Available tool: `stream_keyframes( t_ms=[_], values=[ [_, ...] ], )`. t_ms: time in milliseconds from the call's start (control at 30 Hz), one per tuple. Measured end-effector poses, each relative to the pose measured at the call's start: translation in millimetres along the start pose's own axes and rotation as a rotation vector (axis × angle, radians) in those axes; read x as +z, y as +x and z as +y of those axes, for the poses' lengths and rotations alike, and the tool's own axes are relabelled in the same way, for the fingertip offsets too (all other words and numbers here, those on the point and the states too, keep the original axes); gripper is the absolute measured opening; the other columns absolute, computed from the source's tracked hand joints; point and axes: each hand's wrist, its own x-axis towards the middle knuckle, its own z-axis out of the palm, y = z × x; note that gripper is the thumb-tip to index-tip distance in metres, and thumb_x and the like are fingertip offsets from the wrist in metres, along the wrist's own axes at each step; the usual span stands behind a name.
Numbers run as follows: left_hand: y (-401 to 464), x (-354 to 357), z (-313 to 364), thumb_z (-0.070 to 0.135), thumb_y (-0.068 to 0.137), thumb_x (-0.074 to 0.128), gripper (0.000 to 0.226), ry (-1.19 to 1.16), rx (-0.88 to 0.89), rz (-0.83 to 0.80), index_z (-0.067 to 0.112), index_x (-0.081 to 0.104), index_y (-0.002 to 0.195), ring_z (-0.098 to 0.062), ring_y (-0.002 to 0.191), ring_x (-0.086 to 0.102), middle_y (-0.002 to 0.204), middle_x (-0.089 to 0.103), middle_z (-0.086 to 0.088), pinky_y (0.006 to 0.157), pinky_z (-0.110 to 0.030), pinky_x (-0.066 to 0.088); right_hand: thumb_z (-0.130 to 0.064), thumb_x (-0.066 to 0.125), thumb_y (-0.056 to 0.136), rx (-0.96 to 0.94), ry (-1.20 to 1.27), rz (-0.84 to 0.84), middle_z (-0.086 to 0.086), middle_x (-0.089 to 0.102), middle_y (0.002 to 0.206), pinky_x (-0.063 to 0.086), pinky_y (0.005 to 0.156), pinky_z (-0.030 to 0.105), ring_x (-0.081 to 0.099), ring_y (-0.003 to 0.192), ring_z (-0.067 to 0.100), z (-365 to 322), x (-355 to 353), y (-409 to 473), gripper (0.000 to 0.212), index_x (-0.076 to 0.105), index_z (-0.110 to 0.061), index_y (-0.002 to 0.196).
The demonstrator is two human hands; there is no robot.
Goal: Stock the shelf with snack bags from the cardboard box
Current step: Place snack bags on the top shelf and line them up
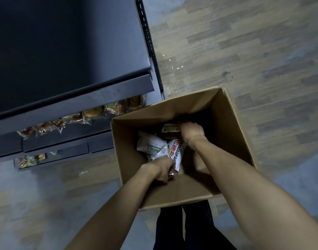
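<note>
An open cardboard box (225,112) stands on the floor in front of me, with a few snack bags inside. Both my hands reach down into it. My left hand (162,170) grips the lower edge of a white snack bag with red lettering (176,151). My right hand (191,131) grips a dark red snack bag (170,131) at the far side of the pile. Another white bag with green print (152,145) lies at the left of the pile. The dark shelf unit (68,94) stands to the left of the box.
Wrapped pastries (89,114) line a lower shelf edge, and more packets (31,159) sit on the bottom tier. The top shelf surface is dark. Wood-pattern floor surrounds the box, with small white scraps (172,64). My dark trouser legs (183,230) show below the box.
</note>
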Motion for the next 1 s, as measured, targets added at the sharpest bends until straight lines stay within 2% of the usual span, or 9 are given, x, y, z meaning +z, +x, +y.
stream_keyframes(
  t_ms=[167,267,333,533,667,767,867,933,1000],
  values=[
    [-23.1,-21.9,-1.4,0.009,0.081,0.068,0.041,-0.094,-0.06,0.191,0.011,0.053,0.12,-0.027,0.111,0.056,0.118,0.058,-0.01,0.079,-0.023,0.036,-0.023,0.07,0.083,0.052,0.231,-0.126,0.013,0.048,0.136,0.045,0.099,0.041,0.052,0.123,0.037,20.7,-12.1,-26.5,0.061,0.043,-0.017,0.138],
    [-33.8,-39.9,-1.4,0.007,0.082,0.063,0.033,-0.085,-0.099,0.22,0.013,0.057,0.114,-0.025,0.107,0.058,0.113,0.061,-0.008,0.078,-0.024,0.042,-0.025,0.064,0.09,0.172,0.439,-0.182,0.016,0.053,0.134,0.042,0.099,0.034,0.053,0.122,0.034,30.4,-20.5,-38.6,0.05,0.046,-0.011,0.135],
    [-38.3,-55.0,-0.1,0.011,0.081,0.065,0.038,-0.043,-0.095,0.26,0.019,0.059,0.118,-0.023,0.109,0.058,0.116,0.062,-0.004,0.088,-0.029,0.048,-0.027,0.062,0.092,0.245,0.545,-0.197,0.014,0.058,0.13,0.044,0.096,0.031,0.056,0.119,0.032,34.9,-22.0,-44.5,0.047,0.05,-0.009,0.133],
    [-31.9,-88.7,-5.7,0.007,0.089,0.055,0.041,-0.044,-0.064,0.315,0.023,0.059,0.127,-0.024,0.108,0.062,0.123,0.064,-0.004,0.091,-0.035,0.052,-0.034,0.051,0.1,0.335,0.873,-0.388,0.016,0.065,0.104,0.051,0.076,0.038,0.063,0.088,0.03,34.4,-16.0,-55.3,0.041,0.06,0.002,0.118],
    [-15.3,-78.8,-20.3,0.001,0.092,0.049,0.045,-0.003,-0.08,0.332,0.022,0.055,0.131,-0.025,0.117,0.057,0.131,0.058,-0.004,0.098,-0.034,0.048,-0.039,0.049,0.1,0.309,0.637,-0.404,0.018,0.065,0.118,0.05,0.087,0.037,0.063,0.102,0.031,33.7,-2.2,-51.1,0.049,0.059,0.003,0.123],
    [-9.5,-66.6,-22.8,0.008,0.097,0.046,0.037,0.107,-0.068,0.624,0.012,0.054,0.132,-0.036,0.119,0.052,0.131,0.053,-0.015,0.103,-0.041,0.042,-0.025,0.055,0.097,0.305,0.411,-0.261,0.017,0.059,0.131,0.045,0.095,0.032,0.058,0.119,0.032,38.2,3.7,-46.6,0.04,0.053,-0.003,0.13],
    [-6.0,-52.7,-18.4,0.001,0.081,0.047,0.032,0.514,0.001,0.917,0.009,0.068,0.103,-0.037,0.088,0.059,0.103,0.063,-0.018,0.076,-0.04,0.053,-0.002,0.042,0.095,0.24,0.272,-0.085,0.02,0.057,0.127,0.046,0.095,0.039,0.057,0.117,0.036,40.5,5.0,-45.8,0.035,0.048,-0.004,0.129],
    [-4.2,-41.9,-15.9,0.006,0.077,0.053,0.025,0.598,-0.024,0.844,0.011,0.068,0.098,-0.032,0.084,0.058,0.102,0.061,-0.014,0.059,-0.034,0.053,0.001,0.041,0.093,0.178,0.219,0.011,0.019,0.054,0.127,0.046,0.094,0.041,0.057,0.116,0.038,38.8,6.1,-46.5,0.038,0.046,-0.006,0.13],
    [-1.4,-37.3,-12.4,0.002,0.08,0.059,0.03,0.475,-0.163,0.65,0.008,0.061,0.109,-0.034,0.094,0.056,0.117,0.054,-0.015,0.055,-0.037,0.056,-0.004,0.046,0.091,0.111,0.237,0.005,0.016,0.05,0.129,0.047,0.095,0.042,0.057,0.115,0.039,34.5,6.8,-47.3,0.044,0.042,-0.012,0.134]
  ],
)
